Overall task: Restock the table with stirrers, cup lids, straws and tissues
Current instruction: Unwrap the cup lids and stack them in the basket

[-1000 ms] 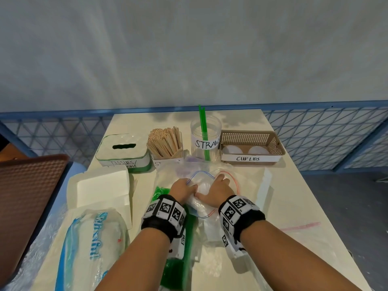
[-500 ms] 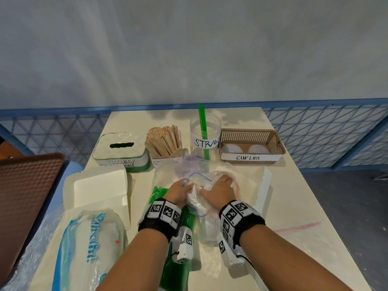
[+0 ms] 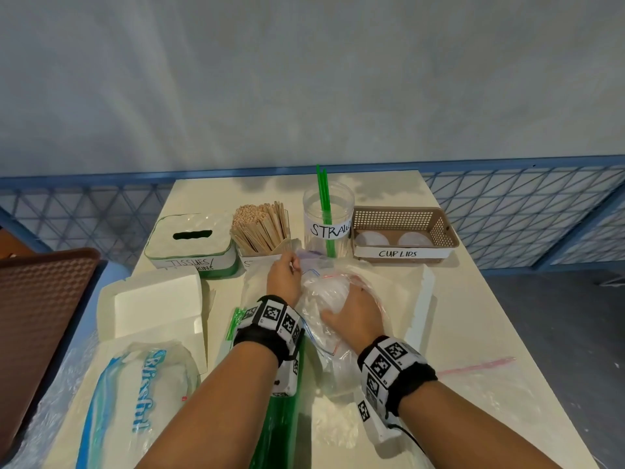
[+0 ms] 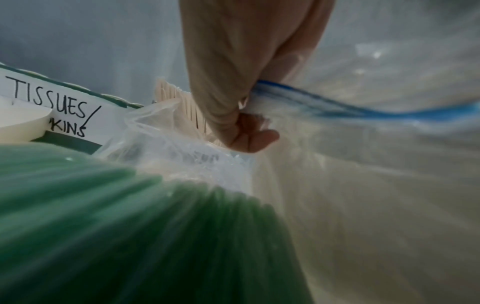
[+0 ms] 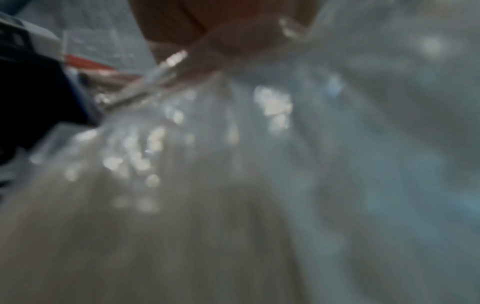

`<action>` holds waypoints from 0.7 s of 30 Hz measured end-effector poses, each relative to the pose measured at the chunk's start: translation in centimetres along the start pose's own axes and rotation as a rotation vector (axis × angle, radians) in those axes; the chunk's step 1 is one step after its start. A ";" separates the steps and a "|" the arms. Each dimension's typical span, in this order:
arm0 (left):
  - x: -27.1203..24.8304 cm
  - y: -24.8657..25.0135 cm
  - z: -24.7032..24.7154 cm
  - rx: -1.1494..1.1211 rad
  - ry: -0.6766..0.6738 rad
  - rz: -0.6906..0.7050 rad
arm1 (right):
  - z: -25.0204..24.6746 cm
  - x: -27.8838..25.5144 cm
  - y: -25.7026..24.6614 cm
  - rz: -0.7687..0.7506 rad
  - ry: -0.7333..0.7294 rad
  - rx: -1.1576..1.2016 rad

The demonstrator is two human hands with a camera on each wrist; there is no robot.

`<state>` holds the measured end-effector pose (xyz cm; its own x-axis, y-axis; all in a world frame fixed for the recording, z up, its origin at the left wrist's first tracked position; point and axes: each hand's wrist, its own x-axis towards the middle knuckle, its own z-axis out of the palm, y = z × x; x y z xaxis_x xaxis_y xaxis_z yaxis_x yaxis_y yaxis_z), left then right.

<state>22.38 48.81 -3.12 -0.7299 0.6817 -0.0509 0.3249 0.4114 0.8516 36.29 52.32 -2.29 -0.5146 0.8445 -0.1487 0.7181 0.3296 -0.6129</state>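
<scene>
A clear zip bag (image 3: pixel 333 336) holding a stack of clear cup lids (image 3: pixel 326 292) lies at the table's middle. My left hand (image 3: pixel 291 265) pinches its blue zip edge (image 4: pixel 337 107) just in front of the stirrer holder (image 3: pixel 262 228); the left wrist view shows the pinch of that left hand (image 4: pixel 249 107). My right hand (image 3: pixel 351 313) curls round the lids; whether it is inside the bag I cannot tell. The right wrist view is blurred, showing only the hand (image 5: pixel 221 41) on plastic (image 5: pixel 285 144). Behind stand the tissue box (image 3: pixel 191 240), straw jar (image 3: pixel 328 221) and cup-lid basket (image 3: pixel 439 228).
A pack of green straws (image 3: pixel 280 418) lies under my left wrist. A wrapped tissue pack (image 3: pixel 135 401) and an open white box (image 3: pixel 155 302) sit at the left. Another flat zip bag (image 3: pixel 480 377) lies at the right, and a brown tray (image 3: pixel 40 299) is off the left edge.
My left hand has moved forward toward the stirrers, drawing the blue zip edge with it and pulling the bag mouth apart. The right hand stayed on the lids.
</scene>
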 end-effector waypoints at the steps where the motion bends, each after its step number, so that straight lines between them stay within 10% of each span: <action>1: 0.1 0.1 0.1 0.043 0.010 0.064 | -0.1 -0.1 0.1 -0.024 0.002 0.003; 21: 2.0 -2.3 -2.9 0.647 -0.242 0.069 | -3.6 -2.1 -1.1 -0.199 0.250 0.383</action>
<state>18.47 47.49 -3.68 -0.5647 0.8039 -0.1866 0.7138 0.5893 0.3784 38.27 51.74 1.47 -0.4620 0.8720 0.1620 0.3701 0.3555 -0.8583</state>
